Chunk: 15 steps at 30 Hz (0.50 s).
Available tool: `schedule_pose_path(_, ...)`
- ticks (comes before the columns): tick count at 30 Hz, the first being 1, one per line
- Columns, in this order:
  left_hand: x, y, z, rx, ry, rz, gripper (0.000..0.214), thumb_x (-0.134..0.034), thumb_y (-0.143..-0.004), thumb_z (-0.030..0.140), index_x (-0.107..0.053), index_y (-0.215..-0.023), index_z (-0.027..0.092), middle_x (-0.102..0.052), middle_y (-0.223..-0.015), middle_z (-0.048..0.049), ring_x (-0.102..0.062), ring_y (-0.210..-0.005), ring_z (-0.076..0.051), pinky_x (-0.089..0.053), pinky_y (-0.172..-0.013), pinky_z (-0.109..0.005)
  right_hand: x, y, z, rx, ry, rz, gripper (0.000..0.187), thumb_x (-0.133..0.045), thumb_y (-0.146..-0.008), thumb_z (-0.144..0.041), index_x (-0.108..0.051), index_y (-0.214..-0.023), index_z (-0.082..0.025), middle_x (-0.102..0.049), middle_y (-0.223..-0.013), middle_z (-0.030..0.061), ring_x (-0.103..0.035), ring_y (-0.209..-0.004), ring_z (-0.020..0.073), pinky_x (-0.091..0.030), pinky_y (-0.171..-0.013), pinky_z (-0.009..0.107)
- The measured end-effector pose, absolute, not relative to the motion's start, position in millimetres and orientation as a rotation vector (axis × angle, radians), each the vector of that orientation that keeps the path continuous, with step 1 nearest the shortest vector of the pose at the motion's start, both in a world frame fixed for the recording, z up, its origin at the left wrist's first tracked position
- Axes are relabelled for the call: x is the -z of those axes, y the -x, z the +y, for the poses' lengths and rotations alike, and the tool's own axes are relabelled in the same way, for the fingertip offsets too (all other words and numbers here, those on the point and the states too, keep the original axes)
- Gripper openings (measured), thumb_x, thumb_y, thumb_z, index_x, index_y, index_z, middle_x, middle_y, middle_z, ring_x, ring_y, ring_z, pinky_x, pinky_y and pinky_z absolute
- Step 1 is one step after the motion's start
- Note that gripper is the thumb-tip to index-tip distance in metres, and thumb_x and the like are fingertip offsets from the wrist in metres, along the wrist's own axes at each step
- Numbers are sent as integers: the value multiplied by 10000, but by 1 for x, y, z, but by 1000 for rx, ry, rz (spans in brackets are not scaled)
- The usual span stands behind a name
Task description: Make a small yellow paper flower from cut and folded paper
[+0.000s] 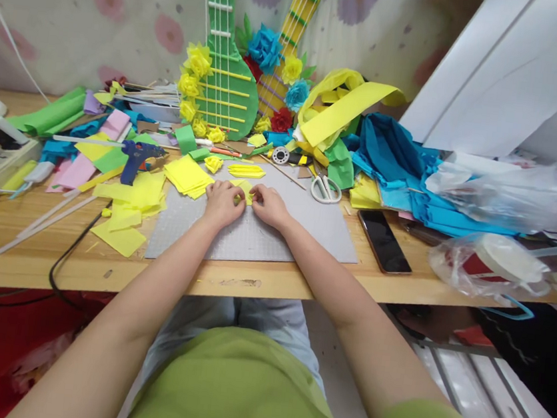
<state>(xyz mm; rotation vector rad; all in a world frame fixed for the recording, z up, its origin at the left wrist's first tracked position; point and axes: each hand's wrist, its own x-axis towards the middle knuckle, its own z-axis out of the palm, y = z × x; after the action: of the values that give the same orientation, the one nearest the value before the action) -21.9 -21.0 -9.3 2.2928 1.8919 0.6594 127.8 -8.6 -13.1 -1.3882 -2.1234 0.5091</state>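
Observation:
Over the grey cutting mat (306, 232), my left hand (223, 203) and my right hand (269, 206) face each other, fingers curled in. Between them is a small piece of yellow crepe paper (246, 190), pinched at its left and right edges. My fingers partly cover it. Just beyond lies a bundle of narrow yellow paper strips (246, 170). A stack of yellow paper squares (187, 176) rests left of my left hand, with a small yellow paper flower (213, 163) by its corner. White-handled scissors (326, 189) lie to the right of my right hand.
A blue glue gun (136, 159) lies on the left among loose paper. Green (232, 89) and yellow (301, 10) paper-covered instrument shapes with flowers lean at the back. A phone (384, 241), blue paper (390, 154) and a plastic-wrapped cup (493, 264) are on the right.

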Motion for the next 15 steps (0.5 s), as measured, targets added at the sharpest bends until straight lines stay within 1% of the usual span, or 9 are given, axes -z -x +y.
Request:
schedule_pose_path(3, 9, 21, -23, -677, -2298, 1903, 168, -523, -730, 350, -638, -798, 247, -570, -923, -65, -426, -987, -254, -243, -874, -418, 14, -126, -9, -505, 1416, -2097, 235, -442, -724, -146, -546, -931, -185, -622, -816, 24, -512, -782, 166, -385, -752, 304)
schedule_pose_path(6, 8, 20, -24, -690, -2300, 1912, 191, -533, -723, 388, -636, -788, 241, -575, -911, -64, -433, -975, -250, -250, -877, -413, 17, -124, -10, -452, 1431, -2090, 203, -474, -738, -202, -548, -926, -186, -624, -809, 27, -506, -794, 176, -383, -753, 308)
schedule_pose_path(8, 7, 20, -25, -691, -2298, 1910, 194, -536, -719, 392, -635, -786, 239, -577, -907, -65, -437, -969, -250, -257, -870, -410, 18, -123, -11, -410, 1439, -2091, 208, -480, -737, -193, -549, -933, -180, -623, -805, 33, -504, -793, 179, -380, -758, 310)
schedule_pose_path(12, 6, 21, -25, -679, -2296, 1902, 161, -532, -718, 349, -632, -791, 246, -580, -912, -65, -438, -980, -255, -267, -859, -411, 20, -122, -13, -360, 1441, -2120, 239, -466, -750, -174, -542, -977, -182, -621, -848, 47, -505, -828, 186, -374, -790, 323)
schedule_pose_path(15, 7, 22, -25, -693, -2290, 1912, 146, -507, -723, 273, -635, -792, 259, -578, -914, -59, -442, -979, -248, -271, -855, -411, 19, -122, -14, -344, 1441, -2142, 252, -445, -762, -157, -540, -994, -184, -620, -886, 55, -504, -845, 187, -373, -801, 328)
